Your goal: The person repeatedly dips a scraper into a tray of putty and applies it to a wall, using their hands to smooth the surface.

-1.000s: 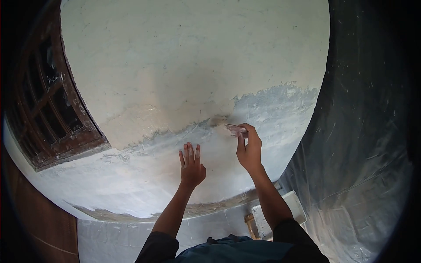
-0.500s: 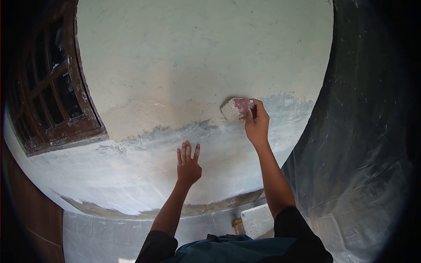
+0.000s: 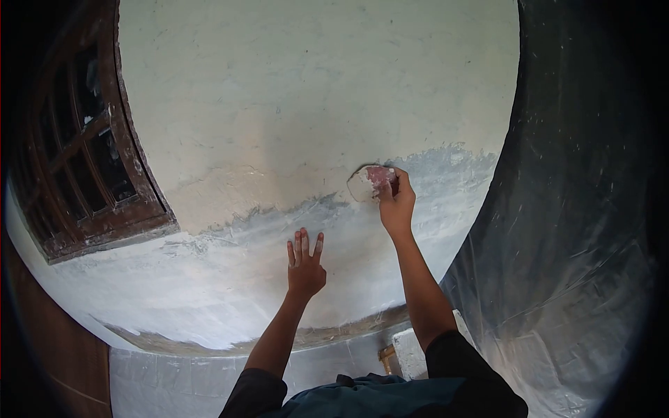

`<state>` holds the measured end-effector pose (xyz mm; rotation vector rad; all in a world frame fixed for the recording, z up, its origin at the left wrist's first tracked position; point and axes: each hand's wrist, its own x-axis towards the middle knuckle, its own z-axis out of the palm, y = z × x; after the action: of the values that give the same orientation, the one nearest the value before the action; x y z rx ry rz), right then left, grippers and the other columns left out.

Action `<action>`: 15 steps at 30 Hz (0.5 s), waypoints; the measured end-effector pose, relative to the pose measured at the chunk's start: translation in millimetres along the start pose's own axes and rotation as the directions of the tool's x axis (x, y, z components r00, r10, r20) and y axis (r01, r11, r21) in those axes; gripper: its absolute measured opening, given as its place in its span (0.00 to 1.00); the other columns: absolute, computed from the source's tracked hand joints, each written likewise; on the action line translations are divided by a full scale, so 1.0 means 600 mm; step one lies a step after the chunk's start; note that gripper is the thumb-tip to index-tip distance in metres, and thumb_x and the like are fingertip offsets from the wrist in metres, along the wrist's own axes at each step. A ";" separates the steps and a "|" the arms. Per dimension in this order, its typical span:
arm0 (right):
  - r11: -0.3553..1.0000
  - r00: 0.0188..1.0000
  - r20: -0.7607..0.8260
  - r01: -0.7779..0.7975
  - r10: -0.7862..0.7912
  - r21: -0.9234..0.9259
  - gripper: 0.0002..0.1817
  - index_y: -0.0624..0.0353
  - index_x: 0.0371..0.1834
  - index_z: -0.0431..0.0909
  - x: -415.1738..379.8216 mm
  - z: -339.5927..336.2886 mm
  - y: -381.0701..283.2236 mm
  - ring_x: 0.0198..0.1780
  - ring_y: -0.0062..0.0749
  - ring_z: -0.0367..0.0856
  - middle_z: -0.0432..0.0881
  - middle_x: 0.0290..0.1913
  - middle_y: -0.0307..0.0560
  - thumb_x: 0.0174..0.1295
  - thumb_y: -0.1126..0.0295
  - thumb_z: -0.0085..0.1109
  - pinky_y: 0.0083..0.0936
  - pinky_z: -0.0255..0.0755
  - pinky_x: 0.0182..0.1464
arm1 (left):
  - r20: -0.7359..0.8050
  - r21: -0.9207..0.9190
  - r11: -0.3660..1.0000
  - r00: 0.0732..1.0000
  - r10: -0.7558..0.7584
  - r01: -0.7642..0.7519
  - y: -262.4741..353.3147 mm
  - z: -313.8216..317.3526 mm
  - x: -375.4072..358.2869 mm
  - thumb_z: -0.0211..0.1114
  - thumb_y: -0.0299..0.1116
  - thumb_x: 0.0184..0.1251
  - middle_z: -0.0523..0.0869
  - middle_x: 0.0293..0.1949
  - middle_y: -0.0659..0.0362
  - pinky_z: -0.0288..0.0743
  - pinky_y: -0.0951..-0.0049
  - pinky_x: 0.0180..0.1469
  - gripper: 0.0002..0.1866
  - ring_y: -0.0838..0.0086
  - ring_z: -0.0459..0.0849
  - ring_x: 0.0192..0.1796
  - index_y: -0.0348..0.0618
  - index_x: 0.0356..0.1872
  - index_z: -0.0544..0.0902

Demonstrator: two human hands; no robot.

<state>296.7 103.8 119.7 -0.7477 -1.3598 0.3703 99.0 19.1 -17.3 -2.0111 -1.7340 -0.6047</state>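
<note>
My right hand (image 3: pixel 397 202) grips a flat scraper (image 3: pixel 364 185), reddish and smeared with pale putty, held against the wall. It lies at the right end of a rough grey strip between the cream upper wall (image 3: pixel 313 90) and the whiter lower band (image 3: pixel 209 279). Lower and to the left, my left hand (image 3: pixel 305 265) has its fingers spread against the white band. White residue coats those fingertips, and nothing is in that hand.
A brown wooden window frame (image 3: pixel 129 226) with dark panes is at the left. Dark plastic sheeting (image 3: pixel 557 279) hangs at the right. Below stands a white-topped object (image 3: pixel 410 355) with a wooden leg, above a grey covered floor (image 3: pixel 174 383).
The camera view has shifted slightly. My right hand and the scraper appear a little lower and further left; my left hand stays spread, slightly lower and right in view.
</note>
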 end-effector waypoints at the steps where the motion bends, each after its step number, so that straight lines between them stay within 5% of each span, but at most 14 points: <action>1: 0.997 0.998 -0.050 -0.041 0.044 0.064 0.16 0.67 0.51 0.70 0.005 -0.011 -0.003 0.40 0.35 0.79 0.79 0.37 0.55 0.58 0.84 0.49 0.25 0.71 0.45 | 0.000 0.004 1.000 1.000 0.008 -0.008 -0.001 -0.001 -0.001 0.59 0.33 0.51 0.40 0.71 0.33 0.34 0.42 0.72 0.45 0.42 0.36 0.75 0.44 0.73 0.50; 4: 0.974 0.991 -0.104 -0.063 0.088 0.220 0.16 0.68 0.51 0.70 0.004 -0.020 -0.001 0.40 0.32 0.79 0.79 0.38 0.55 0.58 0.84 0.49 0.24 0.71 0.44 | 0.004 0.013 1.000 1.000 0.017 -0.018 -0.006 0.001 0.000 0.60 0.33 0.51 0.40 0.71 0.33 0.34 0.42 0.72 0.45 0.42 0.36 0.75 0.44 0.73 0.50; 7: 0.994 0.989 0.114 0.102 -0.098 -0.030 0.16 0.67 0.50 0.70 -0.029 0.005 0.002 0.41 0.34 0.79 0.79 0.39 0.55 0.57 0.85 0.49 0.24 0.71 0.46 | 0.007 0.017 1.000 1.000 0.017 -0.017 -0.003 0.003 0.000 0.60 0.33 0.51 0.40 0.71 0.33 0.34 0.43 0.72 0.45 0.42 0.36 0.75 0.45 0.73 0.50; 8: 0.992 0.984 0.123 0.129 -0.130 0.017 0.16 0.67 0.50 0.70 -0.032 0.013 0.006 0.41 0.34 0.79 0.78 0.38 0.54 0.57 0.86 0.49 0.24 0.71 0.46 | -0.007 0.020 1.000 1.000 0.016 -0.016 -0.002 0.003 -0.001 0.60 0.33 0.51 0.40 0.71 0.33 0.34 0.43 0.72 0.45 0.42 0.36 0.75 0.45 0.73 0.50; 12: 0.988 0.987 -0.121 -0.088 0.103 0.125 0.16 0.67 0.51 0.70 -0.010 -0.008 0.014 0.40 0.29 0.78 0.79 0.37 0.51 0.58 0.85 0.49 0.23 0.71 0.45 | 0.002 -0.003 1.000 1.000 0.020 -0.020 -0.005 -0.001 -0.001 0.60 0.33 0.51 0.40 0.71 0.33 0.34 0.43 0.72 0.45 0.42 0.36 0.75 0.45 0.73 0.50; 15: 0.990 0.997 -0.063 -0.037 0.046 0.134 0.16 0.67 0.51 0.69 -0.024 -0.004 0.005 0.39 0.27 0.77 0.79 0.37 0.49 0.59 0.84 0.50 0.22 0.70 0.44 | 0.011 0.010 1.000 1.000 0.025 -0.025 -0.008 0.003 -0.002 0.60 0.32 0.51 0.40 0.72 0.33 0.34 0.43 0.72 0.45 0.42 0.36 0.75 0.46 0.73 0.50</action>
<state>296.8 96.0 106.8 -0.6724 -1.2461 0.4610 94.2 19.8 -19.2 -2.0293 -1.7124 -0.5767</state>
